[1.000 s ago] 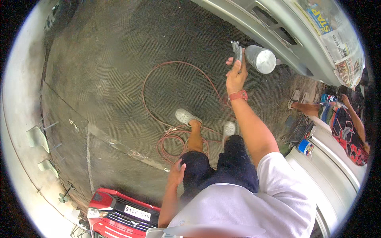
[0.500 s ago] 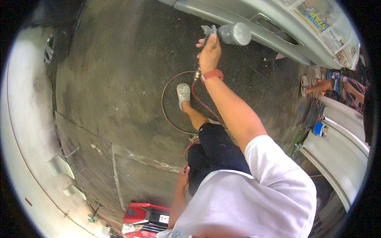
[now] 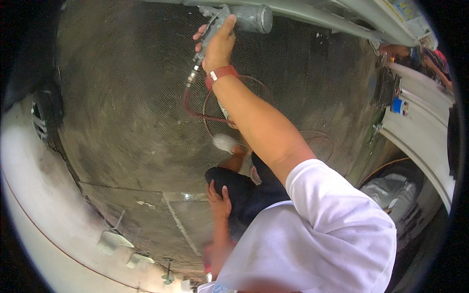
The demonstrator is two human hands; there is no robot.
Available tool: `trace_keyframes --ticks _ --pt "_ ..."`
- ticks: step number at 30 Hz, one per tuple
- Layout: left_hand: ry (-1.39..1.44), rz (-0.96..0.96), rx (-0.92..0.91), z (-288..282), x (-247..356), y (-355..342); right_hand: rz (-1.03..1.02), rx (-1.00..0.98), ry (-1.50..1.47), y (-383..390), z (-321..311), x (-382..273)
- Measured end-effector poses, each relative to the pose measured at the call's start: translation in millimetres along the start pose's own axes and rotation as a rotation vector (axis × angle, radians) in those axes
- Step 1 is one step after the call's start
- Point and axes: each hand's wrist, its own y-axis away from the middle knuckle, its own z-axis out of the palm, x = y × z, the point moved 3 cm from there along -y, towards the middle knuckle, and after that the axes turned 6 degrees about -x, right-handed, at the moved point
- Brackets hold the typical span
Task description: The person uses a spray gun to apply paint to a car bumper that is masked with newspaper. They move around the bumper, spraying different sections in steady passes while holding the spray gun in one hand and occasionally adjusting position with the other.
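Note:
Stretched out far ahead, my right hand (image 3: 220, 46) is closed around the handle of a grey spray gun (image 3: 211, 30). A cylindrical metal cup (image 3: 250, 18) is joined to the gun and lies on its side, toward the right. From the handle's lower end, a metal coupling (image 3: 193, 75) leads into a red hose (image 3: 188, 102) that runs back past my legs. The gun is close to a silvery-grey vehicle panel (image 3: 303, 12) at the top edge; I cannot tell the gap. My left hand (image 3: 220, 201) rests on my bent knee, fingers spread and holding nothing.
Hose loops (image 3: 317, 139) lie on the textured dark floor around my feet. A pale vehicle with a dark wheel (image 3: 41, 117) stands at left. At right are a blue can (image 3: 399, 106), long pale panels (image 3: 420, 136), a plastic-wrapped bundle (image 3: 391, 190) and another person (image 3: 430, 63).
My right hand has carried the spray gun left and farther away. My left hand has come forward onto my knee. The view has shifted, and my legs are more bent.

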Motion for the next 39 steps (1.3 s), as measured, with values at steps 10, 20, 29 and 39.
trace_keyframes --ticks 10,20,29,39 --pt "-0.611 -0.047 -0.391 10.7 -46.8 -76.0 -0.032 0.088 0.038 -17.9 -8.5 -21.0" --pt "-0.838 -0.022 -0.351 -54.3 -11.7 -126.8 -0.318 -0.045 0.270 -35.6 -58.2 -7.7" --pt "-0.961 -0.004 -0.339 -65.2 8.0 -141.1 -0.385 -0.263 0.319 -63.0 -97.5 9.7" --pt "-1.007 -0.103 -0.386 -53.6 36.7 -146.4 -0.182 -0.298 0.046 -58.1 -97.5 -16.9"
